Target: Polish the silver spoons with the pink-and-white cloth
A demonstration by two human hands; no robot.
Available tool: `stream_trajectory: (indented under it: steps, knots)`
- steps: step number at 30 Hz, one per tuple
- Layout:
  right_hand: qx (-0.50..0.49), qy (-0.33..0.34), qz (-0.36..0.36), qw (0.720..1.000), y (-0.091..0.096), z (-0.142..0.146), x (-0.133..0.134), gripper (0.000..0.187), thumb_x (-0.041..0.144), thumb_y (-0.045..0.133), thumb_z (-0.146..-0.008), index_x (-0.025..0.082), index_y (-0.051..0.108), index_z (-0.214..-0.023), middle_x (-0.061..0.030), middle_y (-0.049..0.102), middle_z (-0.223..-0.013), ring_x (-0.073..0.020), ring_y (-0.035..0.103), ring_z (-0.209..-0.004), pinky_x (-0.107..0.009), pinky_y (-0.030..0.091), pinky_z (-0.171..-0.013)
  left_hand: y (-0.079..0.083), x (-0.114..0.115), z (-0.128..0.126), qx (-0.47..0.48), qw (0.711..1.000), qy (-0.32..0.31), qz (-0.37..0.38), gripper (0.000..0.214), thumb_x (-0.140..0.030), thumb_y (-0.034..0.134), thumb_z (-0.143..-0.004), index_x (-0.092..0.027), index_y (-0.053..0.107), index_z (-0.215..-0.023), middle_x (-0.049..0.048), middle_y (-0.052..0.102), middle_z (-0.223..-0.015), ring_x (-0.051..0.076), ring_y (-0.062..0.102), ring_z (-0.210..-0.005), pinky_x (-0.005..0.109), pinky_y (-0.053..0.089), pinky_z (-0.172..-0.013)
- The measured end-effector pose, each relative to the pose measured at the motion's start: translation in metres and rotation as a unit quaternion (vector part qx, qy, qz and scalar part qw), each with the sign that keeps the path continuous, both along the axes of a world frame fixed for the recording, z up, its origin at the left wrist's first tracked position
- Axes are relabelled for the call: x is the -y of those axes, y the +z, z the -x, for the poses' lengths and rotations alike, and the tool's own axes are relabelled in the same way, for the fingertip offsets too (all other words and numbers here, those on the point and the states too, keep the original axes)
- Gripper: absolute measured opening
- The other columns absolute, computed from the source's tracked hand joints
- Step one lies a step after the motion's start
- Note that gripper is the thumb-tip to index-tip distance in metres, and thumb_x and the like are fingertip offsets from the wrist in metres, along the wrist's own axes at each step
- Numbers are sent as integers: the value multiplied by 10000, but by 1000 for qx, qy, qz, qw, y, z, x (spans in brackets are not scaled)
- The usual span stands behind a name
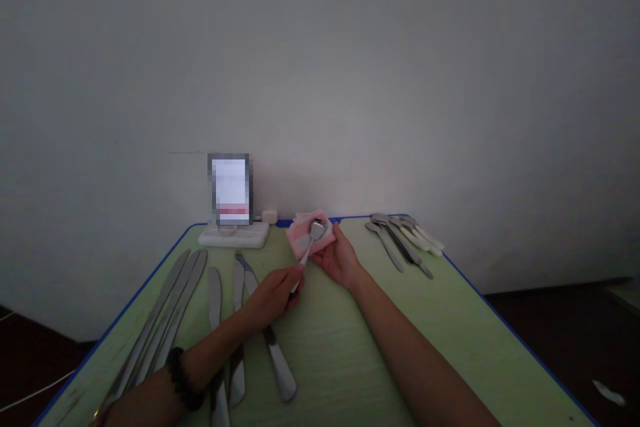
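A metal spoon (317, 229) points away from me above the middle of the table, its bowl lying over a folded pink cloth (296, 237). My left hand (277, 293) is closed around the spoon's handle. The cloth rests in my right hand (341, 257), whose fingers are curled under it with the thumb at its right edge; the fingers beneath are partly hidden. Below and beside my left arm lie several table knives (175, 310), some partly covered by the forearm.
Several spoons (393, 240), some with white handles (420, 240), lie at the back right of the green table (345, 360). A lit, blurred screen (230, 190) stands on a white base (235, 235) at the back left, near a white plug (269, 216). A wall rises behind.
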State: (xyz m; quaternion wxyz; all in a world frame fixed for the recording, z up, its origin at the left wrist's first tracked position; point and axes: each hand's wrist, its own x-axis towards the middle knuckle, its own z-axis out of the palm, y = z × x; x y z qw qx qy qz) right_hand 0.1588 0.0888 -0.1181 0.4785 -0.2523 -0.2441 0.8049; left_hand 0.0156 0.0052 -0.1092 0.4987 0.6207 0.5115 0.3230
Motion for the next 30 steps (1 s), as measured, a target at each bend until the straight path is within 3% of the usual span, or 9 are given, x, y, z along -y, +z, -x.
stream_trajectory:
  steps: [9, 16, 30]
  knots:
    - [1, 8, -7, 1000, 2, 0, 2, 443, 469, 285, -917, 150, 585, -984, -64, 697, -789, -155, 637, -656, -300, 501, -680, -2, -2, 3, 61, 998, -6, 36, 483, -569, 249, -835, -184, 509, -704, -61, 398, -417, 99, 320, -370, 222, 232, -396]
    - [13, 5, -1, 1000, 3, 1, 1, 435, 463, 286, -920, 151, 583, -983, -59, 699, -787, -150, 644, -673, -279, 499, -666, 4, 2, -2, -51, 998, 0, -35, 347, -490, 385, -807, -199, 409, -620, -69, 411, -470, 101, 389, -449, 226, 305, -472]
    - [-39, -8, 18, 999, 1, -1, -2, 346, 395, 345, -917, 155, 593, -945, -44, 695, -802, -141, 629, -705, -263, 506, -659, -2, -2, -1, -67, 997, 20, -18, 441, -543, 319, -815, -204, 383, -540, -74, 370, -418, 88, 329, -399, 226, 257, -431]
